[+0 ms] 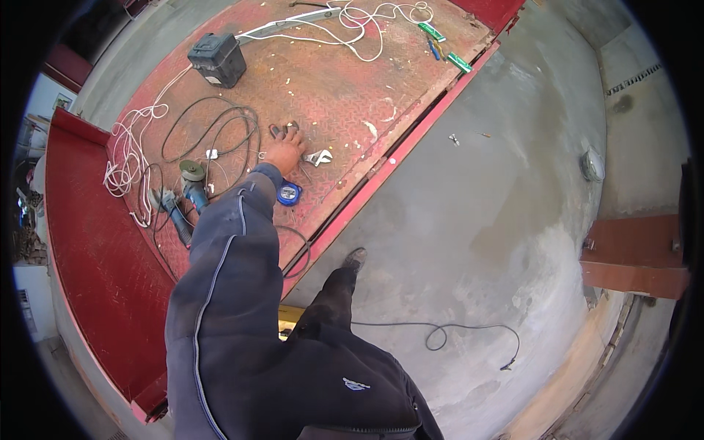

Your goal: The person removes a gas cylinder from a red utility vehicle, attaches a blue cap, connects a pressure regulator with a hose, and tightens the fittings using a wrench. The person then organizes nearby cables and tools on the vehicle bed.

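My left hand (284,150) stretches forward at the end of a dark blue sleeve, down onto a red checker-plate deck (345,88). Its fingers are spread, and the fingertips are at a pair of pliers (281,130) lying on the plate. I cannot see it gripping anything. An adjustable wrench (319,156) lies just right of the hand, and a blue tape measure (289,193) sits beside the forearm. My right hand is out of view.
Two angle grinders (189,185) lie left of my arm among black cables (220,125) and white cord (125,158). A black case (217,59) stands further back. My dark shoe (354,258) is on the concrete floor (499,191), near another black cable (440,334).
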The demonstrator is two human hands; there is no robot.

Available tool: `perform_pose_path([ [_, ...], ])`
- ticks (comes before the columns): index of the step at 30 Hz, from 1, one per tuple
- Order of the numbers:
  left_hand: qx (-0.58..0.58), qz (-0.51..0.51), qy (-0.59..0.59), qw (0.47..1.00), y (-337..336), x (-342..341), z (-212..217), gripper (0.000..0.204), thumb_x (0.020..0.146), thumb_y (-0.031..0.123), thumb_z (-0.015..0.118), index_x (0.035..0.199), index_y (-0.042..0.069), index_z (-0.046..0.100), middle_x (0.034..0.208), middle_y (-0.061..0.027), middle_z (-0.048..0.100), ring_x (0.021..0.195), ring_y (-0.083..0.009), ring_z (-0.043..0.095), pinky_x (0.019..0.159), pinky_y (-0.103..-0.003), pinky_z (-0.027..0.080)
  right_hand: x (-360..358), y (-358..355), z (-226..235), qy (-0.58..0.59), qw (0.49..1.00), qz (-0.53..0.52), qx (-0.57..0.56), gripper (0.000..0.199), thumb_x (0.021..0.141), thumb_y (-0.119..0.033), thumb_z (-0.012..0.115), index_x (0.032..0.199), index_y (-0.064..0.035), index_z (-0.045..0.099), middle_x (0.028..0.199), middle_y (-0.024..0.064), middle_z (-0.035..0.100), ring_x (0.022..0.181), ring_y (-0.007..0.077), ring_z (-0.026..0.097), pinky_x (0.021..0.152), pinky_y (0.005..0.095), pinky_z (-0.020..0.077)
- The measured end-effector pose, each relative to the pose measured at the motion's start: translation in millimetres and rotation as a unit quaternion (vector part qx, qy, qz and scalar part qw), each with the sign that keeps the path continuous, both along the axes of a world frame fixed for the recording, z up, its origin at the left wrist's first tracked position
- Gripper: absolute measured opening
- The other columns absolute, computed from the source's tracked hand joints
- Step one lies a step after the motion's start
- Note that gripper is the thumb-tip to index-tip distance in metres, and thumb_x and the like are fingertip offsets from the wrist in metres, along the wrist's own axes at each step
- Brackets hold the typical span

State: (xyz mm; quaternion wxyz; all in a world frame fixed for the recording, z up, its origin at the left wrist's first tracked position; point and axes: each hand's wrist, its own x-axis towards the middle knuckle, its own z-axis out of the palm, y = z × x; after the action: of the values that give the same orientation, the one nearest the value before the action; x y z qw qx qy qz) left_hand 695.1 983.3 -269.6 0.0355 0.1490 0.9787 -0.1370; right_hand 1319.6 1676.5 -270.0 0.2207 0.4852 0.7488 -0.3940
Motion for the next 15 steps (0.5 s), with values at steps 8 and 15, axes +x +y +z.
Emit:
perform_pose_path([
  [8, 0.027, 0.007, -0.056, 0.998, -35.2, -62.9, -2.4, 0.04, 0.093, 0.012, 0.067, 0.133, 0.01, 0.067, 0.149, -0.0106, 0.06, 0.145, -0.0333, 0.053, 0.114, -0.053, 0.049, -235.5, 30.5, 56.9, 0.094, 0.984, -0.121, -0.089, 0.02, 0.103, -0.012, 0.065, 0.112, 0.0051, 0.066, 0.088, 0.0182, 0.075, 0.068, 0.0256, 0.075, 0.058, 0.0347, 0.06],
  [15, 0.01, 0.264, 0.222, 0.939, -112.7, -75.5, -31.5, 0.049, 0.091, 0.013, 0.071, 0.139, 0.01, 0.065, 0.147, -0.0111, 0.06, 0.14, -0.0356, 0.056, 0.102, -0.049, 0.057, -306.0, -10.0, 54.8, 0.012, 0.99, 0.046, -0.131, 0.018, 0.106, -0.012, 0.066, 0.11, 0.0045, 0.071, 0.09, 0.0137, 0.077, 0.075, 0.0229, 0.077, 0.066, 0.0333, 0.0603],
])
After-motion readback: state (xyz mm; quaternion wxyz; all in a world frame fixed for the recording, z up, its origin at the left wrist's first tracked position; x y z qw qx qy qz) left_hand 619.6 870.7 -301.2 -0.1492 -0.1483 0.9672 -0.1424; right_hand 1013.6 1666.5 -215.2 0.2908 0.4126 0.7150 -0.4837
